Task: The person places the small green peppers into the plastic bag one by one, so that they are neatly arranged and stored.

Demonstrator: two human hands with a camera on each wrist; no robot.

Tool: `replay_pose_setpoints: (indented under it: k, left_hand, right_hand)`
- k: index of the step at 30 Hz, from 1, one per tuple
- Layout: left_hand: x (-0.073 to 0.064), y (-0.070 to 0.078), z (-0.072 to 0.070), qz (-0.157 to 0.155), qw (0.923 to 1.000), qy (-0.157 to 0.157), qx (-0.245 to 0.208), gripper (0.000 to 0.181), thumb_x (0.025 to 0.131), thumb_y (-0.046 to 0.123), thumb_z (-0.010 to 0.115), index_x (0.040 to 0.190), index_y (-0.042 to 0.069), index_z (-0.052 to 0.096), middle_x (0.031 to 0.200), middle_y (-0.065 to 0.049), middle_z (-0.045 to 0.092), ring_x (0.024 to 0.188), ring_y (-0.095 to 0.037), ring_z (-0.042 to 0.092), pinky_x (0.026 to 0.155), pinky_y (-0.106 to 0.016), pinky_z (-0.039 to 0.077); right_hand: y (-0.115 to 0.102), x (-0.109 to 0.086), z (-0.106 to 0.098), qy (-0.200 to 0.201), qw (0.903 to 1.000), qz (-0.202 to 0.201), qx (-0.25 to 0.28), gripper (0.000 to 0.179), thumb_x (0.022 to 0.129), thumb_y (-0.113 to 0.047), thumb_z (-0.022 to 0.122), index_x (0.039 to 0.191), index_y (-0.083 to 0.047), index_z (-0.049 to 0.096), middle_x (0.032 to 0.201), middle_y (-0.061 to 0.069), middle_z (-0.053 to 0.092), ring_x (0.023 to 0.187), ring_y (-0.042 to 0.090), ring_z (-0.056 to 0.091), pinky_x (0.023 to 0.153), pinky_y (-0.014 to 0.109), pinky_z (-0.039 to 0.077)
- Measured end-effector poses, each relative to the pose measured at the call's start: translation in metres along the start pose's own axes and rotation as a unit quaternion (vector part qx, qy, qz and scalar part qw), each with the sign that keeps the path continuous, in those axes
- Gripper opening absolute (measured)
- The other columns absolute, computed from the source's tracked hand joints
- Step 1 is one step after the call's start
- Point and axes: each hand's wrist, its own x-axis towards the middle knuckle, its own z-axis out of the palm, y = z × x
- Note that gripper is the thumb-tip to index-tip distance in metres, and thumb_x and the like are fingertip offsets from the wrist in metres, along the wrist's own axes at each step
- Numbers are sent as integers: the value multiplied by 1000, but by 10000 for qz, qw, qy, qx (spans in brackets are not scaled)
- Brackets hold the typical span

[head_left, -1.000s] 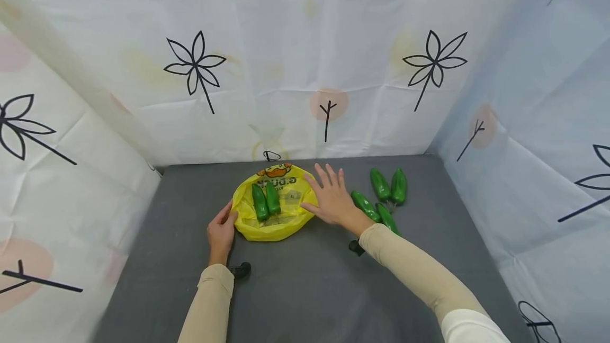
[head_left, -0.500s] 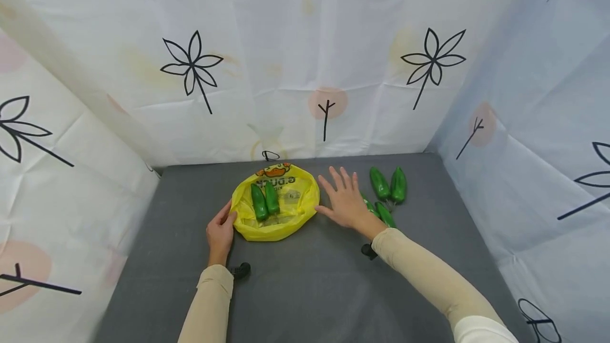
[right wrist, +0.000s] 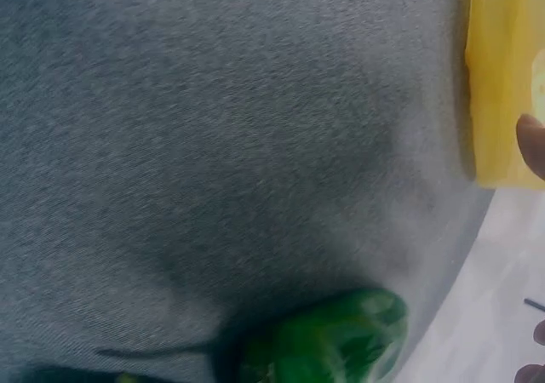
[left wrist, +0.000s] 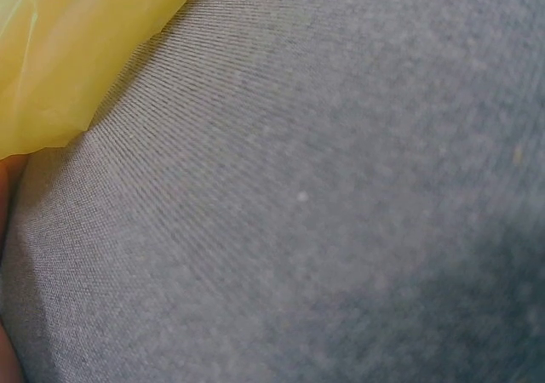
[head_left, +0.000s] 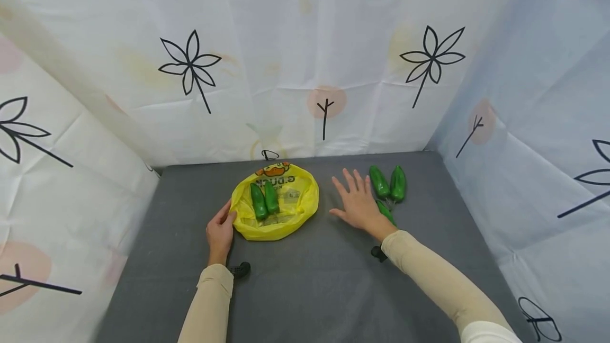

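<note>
A yellow plastic bag (head_left: 303, 215) with rolled-down sides lies spread on the grey table, a duck print inside it. Two green peppers (head_left: 259, 202) rest side by side in the bag. At the bag's left rim my left hand (head_left: 221, 236) pinches the plastic between thumb and fingers. My right hand (head_left: 358, 206) is held with fingers spread, apart from the bag and holding nothing. Beyond it, two more green peppers (head_left: 398, 184) lie close together, and another pepper (head_left: 385, 211) is partly hidden by the hand. In the right wrist view a pepper (right wrist: 328, 340) shows below.
The grey tabletop (head_left: 305, 290) reaches back to a white patterned curtain (head_left: 267, 68). Similar cloth hangs at the left and right sides. A dark strapped device (head_left: 240, 270) sits at the left wrist, another (head_left: 378, 253) at the right.
My right hand has moved right, away from the bag's right rim and over towards the loose peppers, hiding one of them. The left hand stays at the bag's rim.
</note>
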Motion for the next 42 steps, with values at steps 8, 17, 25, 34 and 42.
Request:
replay_pose_setpoints:
  k: [8,17,25,34,42]
  left_hand:
    - [-1,3,-1,6,10000,-19,-49,43,102,38,62,144,35,59,150,-3,59,137,-27,55,115,-49,43]
    - [-2,4,0,-94,9999,-26,87,42,102,42,60,144,39,58,151,-3,58,139,-27,53,116,-49,41]
    - [0,2,1,-50,9999,31,82,43,102,38,61,145,36,59,151,-2,58,139,-26,53,117,-48,41]
    - [0,1,1,-25,10000,56,55,43,102,38,62,144,34,59,148,-4,61,136,-27,55,116,-49,42]
    - [-1,1,1,-41,9999,74,125,42,102,39,62,143,37,60,145,-4,62,135,-26,56,116,-48,42]
  right_hand:
    - [12,-10,-3,108,9998,97,167,102,82,-50,82,162,-13,30,168,26,18,153,53,19,120,68,27]
    - [26,-17,-1,-55,9971,378,651,105,79,-39,87,162,-10,28,167,29,14,150,55,21,115,65,37]
    - [36,-20,0,-185,9895,778,1204,97,83,-25,86,161,-9,30,166,30,16,146,56,24,112,69,36]
    - [40,-22,1,-188,9815,1047,1589,91,85,-19,84,160,-8,32,161,32,24,141,57,29,109,68,38]
    - [42,-23,3,-330,9733,1161,1950,85,89,-16,79,160,-7,32,159,33,27,142,56,33,106,66,44]
